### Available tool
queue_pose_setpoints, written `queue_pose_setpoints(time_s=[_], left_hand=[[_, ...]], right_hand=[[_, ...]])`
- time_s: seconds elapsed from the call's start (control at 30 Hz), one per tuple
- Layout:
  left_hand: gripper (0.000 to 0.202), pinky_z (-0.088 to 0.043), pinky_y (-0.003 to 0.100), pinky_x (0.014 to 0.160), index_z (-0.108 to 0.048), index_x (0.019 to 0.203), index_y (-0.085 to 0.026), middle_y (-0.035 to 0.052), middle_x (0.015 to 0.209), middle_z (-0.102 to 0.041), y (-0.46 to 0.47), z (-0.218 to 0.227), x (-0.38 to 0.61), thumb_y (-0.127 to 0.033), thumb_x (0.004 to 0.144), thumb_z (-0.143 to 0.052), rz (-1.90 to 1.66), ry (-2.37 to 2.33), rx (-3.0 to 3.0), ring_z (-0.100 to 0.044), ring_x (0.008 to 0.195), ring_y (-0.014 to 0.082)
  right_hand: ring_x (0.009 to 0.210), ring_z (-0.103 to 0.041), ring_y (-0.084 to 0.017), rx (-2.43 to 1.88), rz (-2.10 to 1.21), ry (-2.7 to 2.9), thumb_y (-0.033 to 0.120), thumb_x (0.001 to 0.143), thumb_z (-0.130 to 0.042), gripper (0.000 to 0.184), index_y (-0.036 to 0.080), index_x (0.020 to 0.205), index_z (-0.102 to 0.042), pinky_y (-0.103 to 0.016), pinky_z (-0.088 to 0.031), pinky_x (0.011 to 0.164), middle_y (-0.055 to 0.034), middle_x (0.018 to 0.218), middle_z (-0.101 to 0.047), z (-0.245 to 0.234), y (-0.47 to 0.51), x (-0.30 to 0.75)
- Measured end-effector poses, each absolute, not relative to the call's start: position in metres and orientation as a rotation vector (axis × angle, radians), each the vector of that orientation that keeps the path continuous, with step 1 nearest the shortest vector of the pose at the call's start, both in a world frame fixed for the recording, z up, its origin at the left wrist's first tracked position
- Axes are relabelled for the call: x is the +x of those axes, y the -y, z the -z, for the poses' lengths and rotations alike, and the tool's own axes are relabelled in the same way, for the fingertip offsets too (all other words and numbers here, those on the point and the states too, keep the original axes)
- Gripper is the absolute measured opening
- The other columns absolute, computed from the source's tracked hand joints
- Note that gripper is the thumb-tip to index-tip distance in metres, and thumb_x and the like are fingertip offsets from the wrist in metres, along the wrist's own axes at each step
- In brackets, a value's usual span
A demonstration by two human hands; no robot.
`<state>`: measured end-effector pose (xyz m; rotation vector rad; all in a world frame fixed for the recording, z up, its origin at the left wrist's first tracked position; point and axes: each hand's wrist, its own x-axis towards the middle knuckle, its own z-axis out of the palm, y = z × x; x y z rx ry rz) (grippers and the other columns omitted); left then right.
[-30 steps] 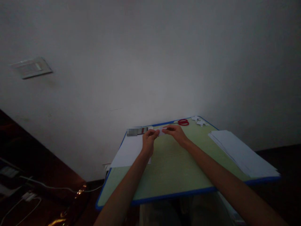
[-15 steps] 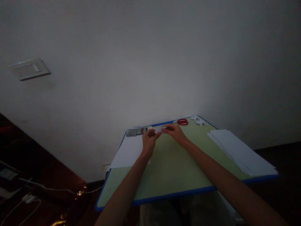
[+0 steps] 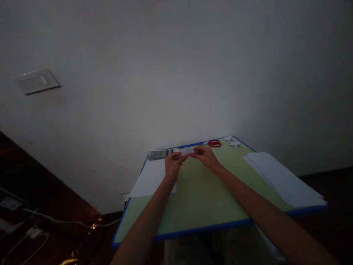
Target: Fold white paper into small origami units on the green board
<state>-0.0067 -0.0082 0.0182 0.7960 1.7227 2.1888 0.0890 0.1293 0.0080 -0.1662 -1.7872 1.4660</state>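
Note:
Between my two hands is a small folded piece of white paper (image 3: pixel 187 150), held above the far part of the table (image 3: pixel 204 191). My left hand (image 3: pixel 173 163) pinches its left side with thumb and fingers. On the other side my right hand (image 3: pixel 203 155) grips the right edge, its thumb close to my left thumb. The exact folds are too small and dim to make out. Beneath and beside my left hand lies a white sheet of paper (image 3: pixel 149 180), with a phone (image 3: pixel 164 154) at its far end.
Red-handled scissors (image 3: pixel 214 143) lie at the table's far edge. Several small white folded paper pieces (image 3: pixel 234 142) sit in the far right corner. A stack of white paper (image 3: pixel 284 178) covers the right side. Behind the table stands a wall (image 3: pixel 176 81); cables (image 3: pixel 63 221) run at lower left.
My left hand has shifted slightly left and the fingers have drawn a little apart, so more of the folded paper shows between the hands. My right hand has barely moved.

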Motion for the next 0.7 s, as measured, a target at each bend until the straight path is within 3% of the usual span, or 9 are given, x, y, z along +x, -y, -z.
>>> queue_pose_setpoints(time_s=[0.23, 0.47, 0.6, 0.7], left_hand=[[0.051, -0.046, 0.025, 0.061, -0.073, 0.086, -0.013, 0.0020, 0.073, -0.068, 0.007, -0.016, -0.007, -0.046, 0.053, -0.093, -2.187, -1.634, 0.784, -0.059, 0.061, 0.0106], [0.040, -0.044, 0.025, 0.060, -0.067, 0.084, -0.016, 0.0012, 0.074, -0.064, 0.006, -0.006, -0.016, -0.049, 0.070, -0.083, -2.037, -1.852, 1.166, -0.058, 0.066, 0.0139], [0.037, -0.044, 0.026, 0.061, -0.064, 0.082, -0.017, 0.0005, 0.069, -0.063, 0.005, 0.000, -0.019, -0.050, 0.074, -0.079, -1.999, -1.893, 1.234, -0.058, 0.063, 0.0145], [0.037, -0.044, 0.027, 0.062, -0.066, 0.078, -0.017, 0.0004, 0.066, -0.064, 0.005, -0.002, -0.020, -0.049, 0.070, -0.082, -2.024, -1.855, 1.192, -0.058, 0.062, 0.0145]], right_hand=[[0.064, -0.057, -0.015, -0.208, -1.551, 1.714, 0.056, 0.061, -0.084, 0.046, 0.017, 0.079, -0.070, -0.029, -0.046, 0.065, 0.0004, 0.070, -0.064, -0.008, -0.129, 0.087], [0.070, -0.062, -0.019, -0.198, -1.260, 1.900, 0.056, 0.070, -0.078, 0.042, 0.017, 0.086, -0.075, -0.029, -0.046, 0.063, -0.0043, 0.076, -0.071, -0.004, -0.129, 0.087], [0.058, -0.053, -0.015, -0.226, -1.172, 1.995, 0.059, 0.074, -0.075, 0.043, 0.016, 0.077, -0.075, -0.028, -0.040, 0.057, -0.0023, 0.063, -0.065, -0.005, -0.128, 0.090], [0.054, -0.046, -0.013, -0.246, -1.187, 1.996, 0.059, 0.073, -0.074, 0.044, 0.015, 0.072, -0.073, -0.027, -0.035, 0.055, 0.0003, 0.057, -0.058, -0.005, -0.127, 0.092]])
